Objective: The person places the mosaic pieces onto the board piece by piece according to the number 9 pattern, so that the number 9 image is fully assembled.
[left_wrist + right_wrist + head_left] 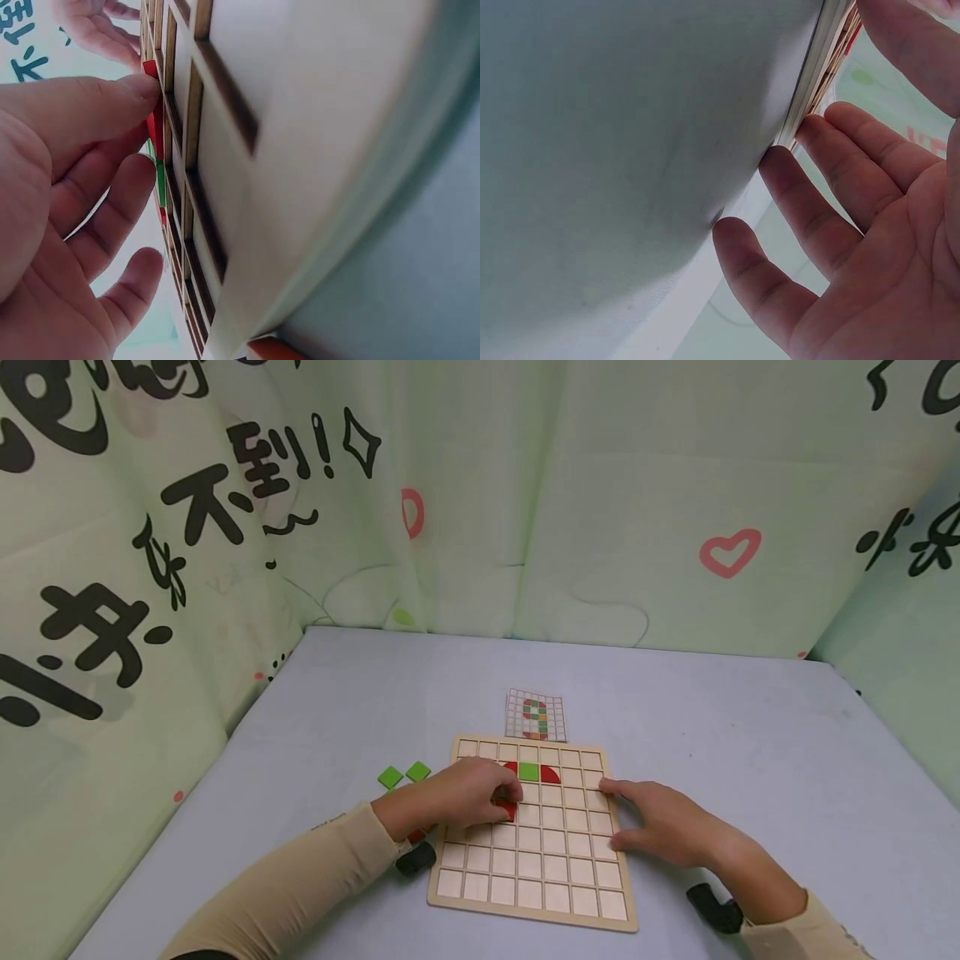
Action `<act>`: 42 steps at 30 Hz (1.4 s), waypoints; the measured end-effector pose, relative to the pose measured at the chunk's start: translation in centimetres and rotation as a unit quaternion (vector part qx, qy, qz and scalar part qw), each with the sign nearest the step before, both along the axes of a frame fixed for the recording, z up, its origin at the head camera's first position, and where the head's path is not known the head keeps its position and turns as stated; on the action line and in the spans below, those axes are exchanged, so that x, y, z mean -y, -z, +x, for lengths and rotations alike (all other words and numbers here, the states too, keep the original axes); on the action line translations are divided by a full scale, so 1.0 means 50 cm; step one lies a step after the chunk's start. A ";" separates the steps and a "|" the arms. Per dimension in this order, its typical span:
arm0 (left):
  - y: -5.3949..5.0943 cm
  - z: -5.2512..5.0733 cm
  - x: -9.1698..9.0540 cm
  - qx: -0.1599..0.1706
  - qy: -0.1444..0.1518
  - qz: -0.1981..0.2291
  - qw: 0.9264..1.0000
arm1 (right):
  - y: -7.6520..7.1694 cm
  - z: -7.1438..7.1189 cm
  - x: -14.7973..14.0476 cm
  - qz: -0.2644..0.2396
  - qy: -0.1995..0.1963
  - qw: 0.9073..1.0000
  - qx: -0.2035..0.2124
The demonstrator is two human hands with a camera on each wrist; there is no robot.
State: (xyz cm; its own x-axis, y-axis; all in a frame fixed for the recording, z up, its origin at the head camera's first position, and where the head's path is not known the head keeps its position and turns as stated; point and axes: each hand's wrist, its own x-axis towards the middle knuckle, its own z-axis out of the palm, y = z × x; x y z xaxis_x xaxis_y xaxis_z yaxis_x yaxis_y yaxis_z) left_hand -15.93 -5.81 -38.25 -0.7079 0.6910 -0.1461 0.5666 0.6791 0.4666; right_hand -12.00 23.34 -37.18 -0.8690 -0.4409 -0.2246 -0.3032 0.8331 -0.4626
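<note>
A wooden grid board [532,916] lies on the table. Its upper part holds a green square tile [528,772] with a red quarter-round tile [551,774] to the right and another red piece to the left, partly behind my left hand [476,793]. Thumb and forefinger of that hand pinch a red tile [510,811] at a cell lower down; the left wrist view shows this red tile [156,127] close up, its far side hidden. My right hand [667,818] rests at the board's right edge with its fingers spread, and the right wrist view shows the fingertips [780,159] by the rim.
A small pattern card [555,718] with a coloured figure on a grid lies just beyond the board. Loose green tiles [391,777] and a partly covered red piece [417,835] lie left of it. Printed curtains [600,527] stand behind and beside the white table [360,693].
</note>
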 end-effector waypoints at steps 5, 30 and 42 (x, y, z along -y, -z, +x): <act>-0.001 -0.001 0.005 0.011 0.000 0.013 1.000 | 0.000 0.001 0.000 -0.002 0.000 1.000 0.002; 0.002 0.002 0.007 0.038 -0.032 0.044 0.998 | 0.000 0.000 -0.001 -0.004 -0.001 1.000 0.001; 0.010 0.000 0.010 0.048 -0.046 0.063 0.996 | -0.001 0.001 0.000 -0.004 0.001 1.000 0.002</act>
State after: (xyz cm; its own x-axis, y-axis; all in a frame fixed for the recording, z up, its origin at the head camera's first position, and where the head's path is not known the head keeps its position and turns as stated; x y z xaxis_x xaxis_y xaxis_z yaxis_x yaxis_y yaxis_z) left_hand -15.92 -6.32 -38.74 -0.7563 0.6406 -0.1331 0.4524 0.6590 0.6008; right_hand -11.94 23.33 -37.12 -0.8686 -0.4415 -0.2251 -0.2998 0.8298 -0.4707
